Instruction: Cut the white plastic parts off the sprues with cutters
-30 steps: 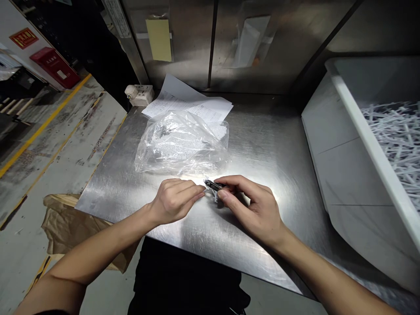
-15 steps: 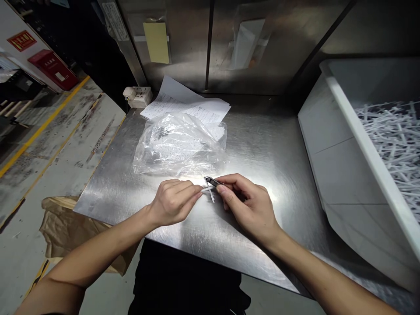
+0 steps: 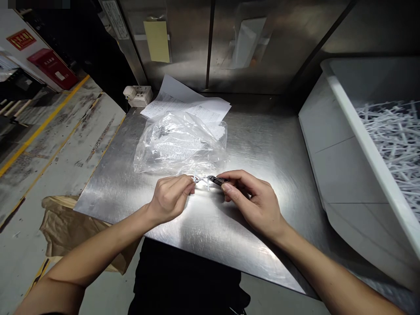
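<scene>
Between the fingertips of my left hand (image 3: 173, 196) is a thin white plastic piece with short cross arms (image 3: 201, 178), like a moulding sprue. My right hand (image 3: 252, 199) pinches a small dark metal nail clipper (image 3: 217, 180) between thumb and fingers. Its jaws point left and meet the white piece near one of the cross arms; I cannot tell whether they are closed on it. Both hands hover over the front part of the steel table (image 3: 262, 144). Just behind them lies a clear plastic bag (image 3: 180, 144) with many tiny white bits inside.
Printed sheets (image 3: 187, 103) lie behind the bag, beside a white power socket (image 3: 139, 95). To the right, a large grey-white bin (image 3: 348, 170) holds a heap of white plastic sticks (image 3: 397, 140). Brown paper (image 3: 75, 232) lies at lower left beyond the table edge.
The white piece has turned and now lies more level between my hands. My left hand has shifted slightly left and up; the nail clipper stays in my right hand, slightly raised.
</scene>
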Motion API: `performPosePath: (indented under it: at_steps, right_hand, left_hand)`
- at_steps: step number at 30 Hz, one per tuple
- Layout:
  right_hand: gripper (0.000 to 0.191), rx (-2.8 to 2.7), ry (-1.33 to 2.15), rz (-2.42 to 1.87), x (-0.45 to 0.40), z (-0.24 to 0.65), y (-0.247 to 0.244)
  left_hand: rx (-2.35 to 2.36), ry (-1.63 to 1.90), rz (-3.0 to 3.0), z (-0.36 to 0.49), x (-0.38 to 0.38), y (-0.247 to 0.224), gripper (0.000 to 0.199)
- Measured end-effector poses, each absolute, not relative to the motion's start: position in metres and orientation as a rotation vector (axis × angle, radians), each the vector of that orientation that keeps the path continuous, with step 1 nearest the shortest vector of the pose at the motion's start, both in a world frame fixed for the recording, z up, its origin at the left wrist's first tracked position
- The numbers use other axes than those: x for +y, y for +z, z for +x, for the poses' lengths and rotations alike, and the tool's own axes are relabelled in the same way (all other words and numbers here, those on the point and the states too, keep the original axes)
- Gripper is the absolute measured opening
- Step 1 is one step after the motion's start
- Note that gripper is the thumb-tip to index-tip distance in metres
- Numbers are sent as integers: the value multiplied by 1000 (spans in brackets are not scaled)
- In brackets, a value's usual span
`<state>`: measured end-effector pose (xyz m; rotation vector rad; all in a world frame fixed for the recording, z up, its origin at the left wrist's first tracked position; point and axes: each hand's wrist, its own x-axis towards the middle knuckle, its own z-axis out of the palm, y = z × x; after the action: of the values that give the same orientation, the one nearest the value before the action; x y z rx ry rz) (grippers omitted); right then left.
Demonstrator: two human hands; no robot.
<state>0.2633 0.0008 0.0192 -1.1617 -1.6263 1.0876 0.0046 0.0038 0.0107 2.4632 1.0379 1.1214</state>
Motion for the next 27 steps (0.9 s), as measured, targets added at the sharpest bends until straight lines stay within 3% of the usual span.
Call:
performPosePath:
  at_steps: [27]
  right_hand:
    - [15,-1773,955,-1094,4,272,26]
  left_hand:
    - [966,1140,2375,3,6,12,19]
